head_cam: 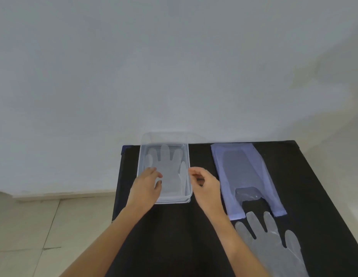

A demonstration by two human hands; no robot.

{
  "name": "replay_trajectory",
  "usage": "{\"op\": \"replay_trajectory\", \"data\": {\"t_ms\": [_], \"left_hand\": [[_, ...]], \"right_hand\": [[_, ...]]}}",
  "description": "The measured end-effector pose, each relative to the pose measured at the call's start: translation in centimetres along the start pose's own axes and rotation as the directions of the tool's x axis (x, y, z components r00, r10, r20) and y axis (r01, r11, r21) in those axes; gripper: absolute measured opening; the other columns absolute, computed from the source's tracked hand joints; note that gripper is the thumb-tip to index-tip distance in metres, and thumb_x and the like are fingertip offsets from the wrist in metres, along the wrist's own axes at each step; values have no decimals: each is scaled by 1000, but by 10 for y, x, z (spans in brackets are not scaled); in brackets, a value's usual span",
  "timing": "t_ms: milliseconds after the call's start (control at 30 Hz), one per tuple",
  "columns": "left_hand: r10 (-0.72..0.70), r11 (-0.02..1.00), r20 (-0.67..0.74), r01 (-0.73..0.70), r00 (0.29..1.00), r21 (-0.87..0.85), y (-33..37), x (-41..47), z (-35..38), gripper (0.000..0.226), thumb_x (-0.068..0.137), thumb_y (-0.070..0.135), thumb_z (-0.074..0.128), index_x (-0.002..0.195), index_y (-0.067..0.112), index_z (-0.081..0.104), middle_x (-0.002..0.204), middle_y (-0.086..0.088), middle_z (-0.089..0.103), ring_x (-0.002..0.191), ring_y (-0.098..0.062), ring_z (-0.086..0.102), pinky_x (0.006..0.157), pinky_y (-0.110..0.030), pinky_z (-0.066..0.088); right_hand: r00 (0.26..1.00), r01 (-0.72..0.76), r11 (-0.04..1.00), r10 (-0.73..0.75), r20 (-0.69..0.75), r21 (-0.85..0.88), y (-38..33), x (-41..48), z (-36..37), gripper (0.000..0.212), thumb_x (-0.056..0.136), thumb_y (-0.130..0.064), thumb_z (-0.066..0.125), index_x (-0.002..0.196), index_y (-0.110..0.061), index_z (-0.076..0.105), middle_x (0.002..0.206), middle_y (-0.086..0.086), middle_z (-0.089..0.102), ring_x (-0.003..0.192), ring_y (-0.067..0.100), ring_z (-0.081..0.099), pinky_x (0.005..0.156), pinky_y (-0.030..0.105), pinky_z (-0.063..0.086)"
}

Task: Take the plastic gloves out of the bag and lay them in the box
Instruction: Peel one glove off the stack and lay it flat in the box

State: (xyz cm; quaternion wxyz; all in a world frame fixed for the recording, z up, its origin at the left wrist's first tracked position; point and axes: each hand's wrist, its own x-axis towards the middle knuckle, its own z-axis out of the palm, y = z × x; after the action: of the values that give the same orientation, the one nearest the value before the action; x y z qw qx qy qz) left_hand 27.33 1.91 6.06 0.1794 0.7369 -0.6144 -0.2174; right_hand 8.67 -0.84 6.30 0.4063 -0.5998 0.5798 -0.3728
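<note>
A clear plastic box [188, 156] stands at the far left of the black table, with one translucent plastic glove [170, 166] lying flat inside, fingers pointing away. My left hand [147, 184] rests over the box's near left part, fingers on the glove's edge. My right hand [204, 182] hovers at the box's right wall, fingers loosely curled, holding nothing. A pale blue plastic bag [244, 172] lies flat to the right, handles toward me. A second translucent glove [274, 244] lies on the table just in front of the bag.
The black table [174, 236] ends at the left near the box and stands against a pale wall [174, 66]. A tiled floor [44, 226] shows at lower left.
</note>
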Motion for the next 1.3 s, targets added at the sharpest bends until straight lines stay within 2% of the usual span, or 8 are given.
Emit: {"op": "replay_trajectory", "data": {"t_ms": [167,267,400,533,700,900,1067,1300], "left_hand": [[-164,980,-70,154,984,-126,-19,7,-7,54,96,18,49,147,18,32,158,-2,22,142,-24,31,111,-37,32],[-253,929,-9,240,968,-281,-33,13,-3,56,95,17,44,148,23,26,149,-3,40,128,-26,49,106,-43,42],[-291,873,11,271,957,-406,-36,17,-4,51,96,9,41,143,26,35,120,9,56,102,-7,52,90,-20,40],[-305,844,11,275,952,-461,-31,16,-4,52,99,13,41,147,26,28,110,15,50,96,0,48,76,0,36],[-343,808,15,303,939,-506,-39,16,-3,49,98,17,40,144,31,34,106,12,59,79,8,53,64,2,39],[-337,785,23,294,941,-545,-42,17,1,46,98,22,43,142,31,35,88,19,58,77,5,56,60,5,40],[-335,784,19,290,942,-548,-45,17,5,46,97,23,43,142,31,36,101,9,63,82,6,57,64,4,43],[-327,785,23,285,945,-550,-45,16,3,45,97,27,43,141,33,36,103,12,62,84,5,58,76,-7,47]], "right_hand": [[968,-37,993,63,242,-111,-8,58,44,27,94,-7,58,118,-12,67,114,3,69,94,8,64,77,5,46],[906,21,963,95,413,-267,-6,98,83,33,95,-7,54,127,-9,61,126,8,65,111,20,62,91,22,48],[848,117,908,119,516,-402,-1,136,128,39,94,0,51,132,-4,56,135,13,59,125,27,55,103,31,40],[816,206,848,128,564,-489,6,159,158,21,87,5,52,85,-13,62,91,8,61,96,27,59,80,27,39],[782,330,753,120,612,-569,9,174,177,39,84,-5,69,122,-10,64,119,10,67,110,28,62,96,36,49],[800,298,796,94,593,-528,16,179,173,12,83,-8,72,95,-10,76,99,6,73,91,21,67,88,31,53],[807,232,896,41,590,-379,13,176,162,5,81,-16,77,80,-13,73,87,-3,68,75,6,57,74,19,48],[817,143,947,50,574,-287,19,166,160,9,84,-11,74,82,-14,65,92,6,71,87,20,68,82,28,53]]}}
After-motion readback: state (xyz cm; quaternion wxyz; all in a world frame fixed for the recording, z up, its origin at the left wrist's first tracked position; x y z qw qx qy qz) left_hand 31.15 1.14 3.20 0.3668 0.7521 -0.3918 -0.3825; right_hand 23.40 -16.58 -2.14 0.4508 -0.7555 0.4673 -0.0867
